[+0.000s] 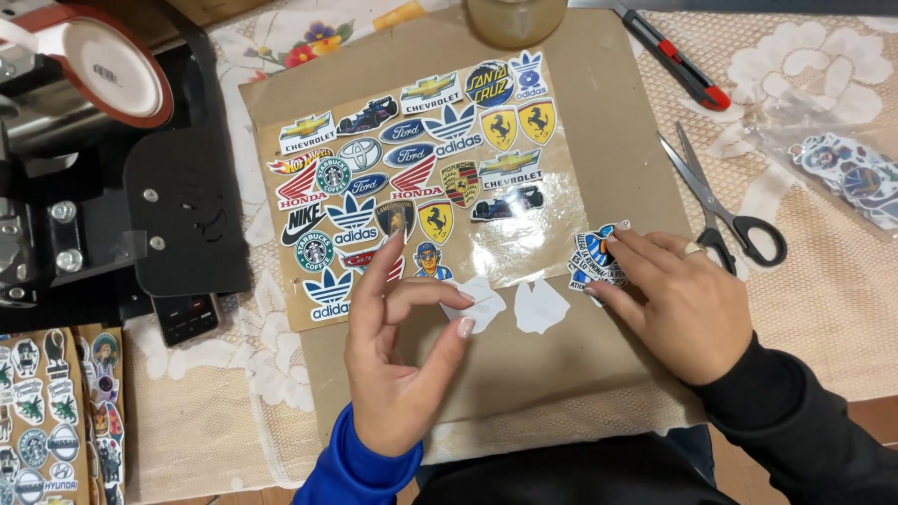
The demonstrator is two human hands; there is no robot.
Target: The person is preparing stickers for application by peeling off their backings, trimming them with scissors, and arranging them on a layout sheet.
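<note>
cardboard sheet (599, 140) on lace tablecloth (823, 281), left hand (398, 360) fingers apart, right hand (678, 304) flat on stickers (594, 262)

Table under a cream lace cloth (823, 309) with floral print, brown cardboard sheet (617, 150) on top, even indoor light.

Even warm indoor light from above, scene bright, soft short shadows under the left hand (402, 365) and right hand (678, 304), white glare on the clear plastic sheet (524, 245), focus sharp mid-frame, slight softness toward corners
</note>
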